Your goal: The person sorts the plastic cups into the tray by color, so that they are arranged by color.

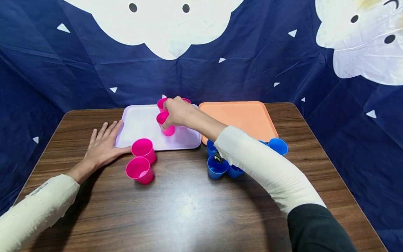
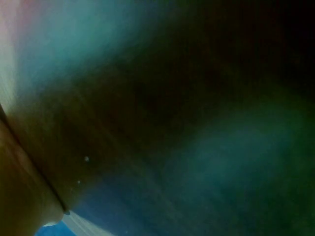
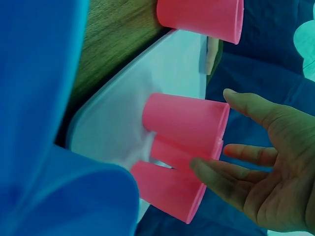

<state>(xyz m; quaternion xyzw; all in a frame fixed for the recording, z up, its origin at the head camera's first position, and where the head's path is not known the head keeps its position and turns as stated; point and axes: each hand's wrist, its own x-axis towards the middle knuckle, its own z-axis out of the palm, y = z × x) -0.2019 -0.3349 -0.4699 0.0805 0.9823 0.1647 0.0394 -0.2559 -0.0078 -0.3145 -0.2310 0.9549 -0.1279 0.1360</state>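
Three pink cups stand close together on the lilac tray (image 1: 141, 127); the nearest pink cup (image 3: 184, 115) shows clearly in the right wrist view. My right hand (image 1: 178, 111) is over them, thumb and fingers spread around the rims without gripping. In the head view it partly hides the cups. My left hand (image 1: 104, 145) lies with fingers spread at the tray's left edge. Its thumb reaches toward a pink cup (image 1: 143, 149) at the tray's front left corner; whether they touch I cannot tell. Another pink cup (image 1: 139, 169) stands just in front. The left wrist view is dark and blurred.
An orange tray (image 1: 239, 117) adjoins the lilac one on the right. Several blue cups, among them a blue cup (image 1: 217, 168), stand in front of it, partly hidden under my right forearm. A dark blue cloth (image 1: 141, 77) hangs behind the wooden table (image 1: 157, 217).
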